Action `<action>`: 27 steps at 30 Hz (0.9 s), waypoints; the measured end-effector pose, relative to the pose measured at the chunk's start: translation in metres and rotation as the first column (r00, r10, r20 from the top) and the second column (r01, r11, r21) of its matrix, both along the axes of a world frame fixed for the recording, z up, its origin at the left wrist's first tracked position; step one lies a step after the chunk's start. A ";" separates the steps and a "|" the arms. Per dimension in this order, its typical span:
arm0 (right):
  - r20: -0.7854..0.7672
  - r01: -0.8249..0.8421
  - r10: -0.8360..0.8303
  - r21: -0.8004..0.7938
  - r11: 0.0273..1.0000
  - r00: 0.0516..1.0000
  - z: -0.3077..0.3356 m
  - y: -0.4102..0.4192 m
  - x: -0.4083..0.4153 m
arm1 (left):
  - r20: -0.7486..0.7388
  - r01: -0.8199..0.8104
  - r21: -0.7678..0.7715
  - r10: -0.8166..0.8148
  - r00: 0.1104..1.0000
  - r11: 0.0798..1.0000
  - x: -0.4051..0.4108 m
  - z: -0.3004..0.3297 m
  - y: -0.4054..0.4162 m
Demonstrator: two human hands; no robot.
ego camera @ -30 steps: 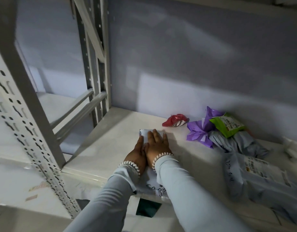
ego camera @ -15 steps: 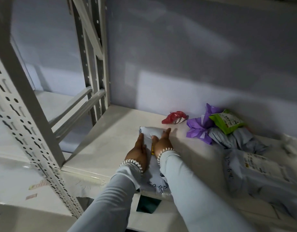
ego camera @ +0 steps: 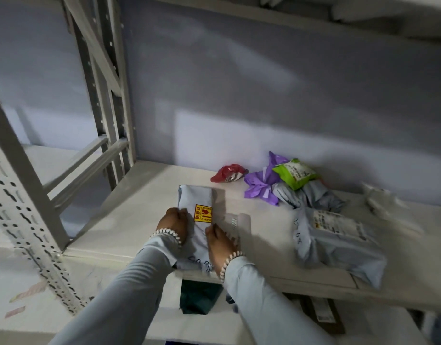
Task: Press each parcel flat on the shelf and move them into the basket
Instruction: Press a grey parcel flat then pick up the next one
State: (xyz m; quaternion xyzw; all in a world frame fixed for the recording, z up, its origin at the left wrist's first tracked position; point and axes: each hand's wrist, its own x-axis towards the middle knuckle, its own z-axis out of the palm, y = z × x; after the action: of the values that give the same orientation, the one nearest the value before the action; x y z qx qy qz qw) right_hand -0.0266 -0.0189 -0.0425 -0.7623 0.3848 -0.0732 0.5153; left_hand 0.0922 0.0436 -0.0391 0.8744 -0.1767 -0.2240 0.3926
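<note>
A long grey parcel (ego camera: 197, 200) with a yellow sticker (ego camera: 202, 213) lies lengthwise on the white shelf (ego camera: 130, 210), its near end over the front edge. My left hand (ego camera: 173, 221) curls around the parcel's left side. My right hand (ego camera: 220, 241) pinches its right side below the sticker. Both wrists wear beaded cuffs on pale sleeves. No basket is in view.
Further parcels lie right: a red one (ego camera: 228, 173), a purple one (ego camera: 260, 184), a green one (ego camera: 295, 173), a crumpled grey one (ego camera: 314, 197) and a large grey labelled one (ego camera: 339, 240). A perforated upright (ego camera: 23, 207) stands left. A dark green bag (ego camera: 198, 297) sits below the shelf.
My hands have slid back from the parcel's far end and apart to its two sides, uncovering the yellow sticker. They now grip its edges instead of pressing on top.
</note>
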 end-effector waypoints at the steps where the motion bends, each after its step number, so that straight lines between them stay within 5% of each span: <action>1: 0.038 0.037 -0.040 0.087 0.996 0.998 0.003 0.002 0.000 | -0.013 -0.009 -0.014 0.009 1.000 1.000 0.000 0.004 0.002; 5: 0.156 0.072 -0.159 0.454 0.888 0.975 0.011 0.006 -0.006 | 0.022 0.005 -0.250 0.001 1.000 0.968 -0.016 0.046 0.010; 8: 0.179 0.110 -0.364 0.754 0.648 0.914 0.022 0.002 -0.012 | 0.009 0.082 -0.362 -0.084 0.996 0.929 -0.029 0.069 0.009; 14: 0.214 0.015 -0.364 0.846 0.533 0.906 0.041 -0.003 -0.022 | -0.237 0.151 -0.534 -0.319 0.918 0.832 -0.058 0.059 0.005; 18: 0.170 0.166 -0.353 0.648 0.743 0.920 0.030 -0.011 -0.024 | 0.073 0.442 -0.151 -0.436 0.897 0.884 -0.055 0.020 0.009; 22: 0.115 0.305 -0.374 0.389 0.869 0.920 0.018 -0.028 -0.033 | 0.211 0.511 0.469 -0.653 0.728 0.721 -0.064 -0.005 0.018; 27: 0.071 0.261 -0.272 0.127 0.957 0.960 -0.001 -0.047 -0.037 | 0.287 0.391 0.577 -0.626 0.725 0.717 -0.075 -0.013 0.017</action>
State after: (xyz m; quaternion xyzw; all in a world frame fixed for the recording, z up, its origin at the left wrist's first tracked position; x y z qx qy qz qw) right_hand -0.0638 -0.0656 -0.0431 -0.6681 0.4647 -0.1528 0.5606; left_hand 0.0175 0.0603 -0.0523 0.8830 -0.4448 -0.1469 0.0299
